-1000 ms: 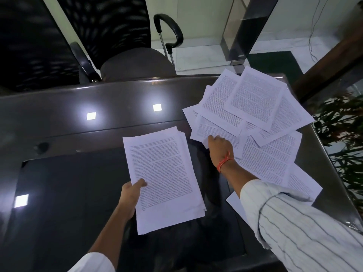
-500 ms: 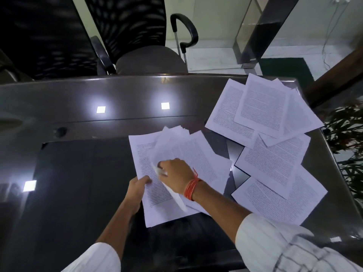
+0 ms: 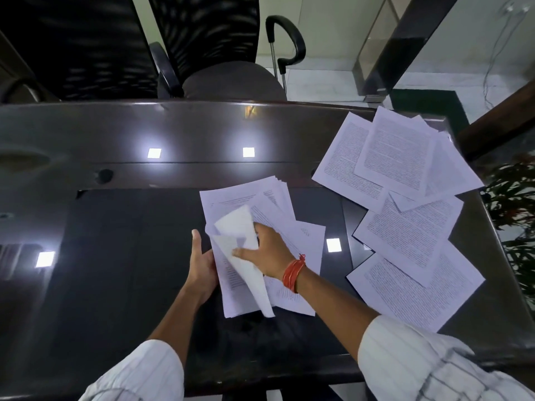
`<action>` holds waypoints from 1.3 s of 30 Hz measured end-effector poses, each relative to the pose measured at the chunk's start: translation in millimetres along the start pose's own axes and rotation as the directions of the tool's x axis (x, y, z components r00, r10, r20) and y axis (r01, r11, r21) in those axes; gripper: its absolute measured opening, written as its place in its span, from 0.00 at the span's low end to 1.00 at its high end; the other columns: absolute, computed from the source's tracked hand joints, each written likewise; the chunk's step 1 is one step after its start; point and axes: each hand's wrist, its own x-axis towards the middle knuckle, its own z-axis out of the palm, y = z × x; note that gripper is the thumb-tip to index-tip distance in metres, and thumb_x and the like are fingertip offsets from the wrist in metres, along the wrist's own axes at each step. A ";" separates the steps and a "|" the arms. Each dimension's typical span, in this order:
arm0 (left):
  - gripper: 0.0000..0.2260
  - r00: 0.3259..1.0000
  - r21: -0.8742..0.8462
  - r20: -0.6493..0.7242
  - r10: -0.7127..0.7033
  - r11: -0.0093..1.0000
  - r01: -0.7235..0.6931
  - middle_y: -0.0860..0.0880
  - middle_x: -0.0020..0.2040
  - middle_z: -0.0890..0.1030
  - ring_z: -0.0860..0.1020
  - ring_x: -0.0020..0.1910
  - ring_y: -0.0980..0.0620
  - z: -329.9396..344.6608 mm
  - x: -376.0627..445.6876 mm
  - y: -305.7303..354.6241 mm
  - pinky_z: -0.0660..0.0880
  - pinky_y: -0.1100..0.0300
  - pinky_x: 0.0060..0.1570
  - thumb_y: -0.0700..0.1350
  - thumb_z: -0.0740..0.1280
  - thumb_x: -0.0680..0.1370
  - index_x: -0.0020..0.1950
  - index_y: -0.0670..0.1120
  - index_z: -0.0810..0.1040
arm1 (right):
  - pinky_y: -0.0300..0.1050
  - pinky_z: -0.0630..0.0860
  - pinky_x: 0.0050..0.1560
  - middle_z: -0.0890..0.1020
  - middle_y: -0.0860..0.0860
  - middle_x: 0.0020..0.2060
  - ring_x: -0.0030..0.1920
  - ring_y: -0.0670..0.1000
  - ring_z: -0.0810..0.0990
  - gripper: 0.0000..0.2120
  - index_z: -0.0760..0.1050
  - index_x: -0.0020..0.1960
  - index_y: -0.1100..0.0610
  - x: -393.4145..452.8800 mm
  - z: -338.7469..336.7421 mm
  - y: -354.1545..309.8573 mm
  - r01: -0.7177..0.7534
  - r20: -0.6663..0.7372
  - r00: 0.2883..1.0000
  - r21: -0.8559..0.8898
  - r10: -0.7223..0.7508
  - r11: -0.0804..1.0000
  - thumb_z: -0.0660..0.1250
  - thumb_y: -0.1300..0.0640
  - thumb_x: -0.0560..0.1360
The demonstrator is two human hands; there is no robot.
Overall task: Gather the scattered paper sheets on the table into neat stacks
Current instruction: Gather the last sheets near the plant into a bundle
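- A person in white striped sleeves bends over a dark, glossy table, both hands working a stack of printed sheets at its centre.
- The left hand lies against the stack's 9 o'clock edge, fingers straight, thumb pointing toward 12 o'clock; its palm side is hidden, so whether it grips cannot be told.
- The right hand, a red thread band at its wrist, presses flat on the pile, fingers spread and touching a curled blank-side sheet that bends up off the pile.
- The stack is uneven, with sheets fanned out at its 12 and 3 o'clock sides.
- Loose sheets overlap in a scatter at 2 to 4 o'clock, running to the table's edge.
- An office chair stands beyond the table at 12 o'clock; plant leaves show at 3 o'clock.
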 end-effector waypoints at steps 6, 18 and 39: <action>0.47 1.000 0.027 0.025 0.006 1.000 -0.007 0.40 0.59 0.84 0.83 0.57 0.39 -3.6 5.5 -0.7 0.76 0.44 0.57 0.77 0.44 0.73 0.64 0.42 0.80 | 0.52 0.82 0.49 0.81 0.51 0.55 0.52 0.54 0.82 0.24 0.74 0.61 0.55 -10.7 -23.6 -17.3 -0.128 -0.175 0.973 0.129 0.150 0.983 0.78 0.58 0.68; 0.41 0.996 -0.018 0.051 0.075 0.997 -0.074 0.41 0.63 0.81 0.81 0.58 0.41 -5.1 4.5 -4.2 0.75 0.45 0.63 0.76 0.47 0.75 0.67 0.46 0.77 | 0.44 0.78 0.26 0.81 0.60 0.54 0.45 0.59 0.82 0.23 0.73 0.62 0.62 0.9 -20.9 -39.9 -0.318 -0.124 0.864 0.619 0.489 0.719 0.66 0.75 0.69; 0.40 0.996 -0.113 0.027 0.084 0.990 -0.080 0.44 0.61 0.83 0.82 0.57 0.45 -9.9 5.6 -7.0 0.75 0.50 0.57 0.75 0.46 0.75 0.67 0.49 0.79 | 0.59 0.75 0.61 0.75 0.56 0.60 0.62 0.58 0.74 0.42 0.66 0.68 0.56 51.2 -28.1 23.6 -0.239 -0.374 0.921 -0.323 0.108 0.916 0.76 0.37 0.64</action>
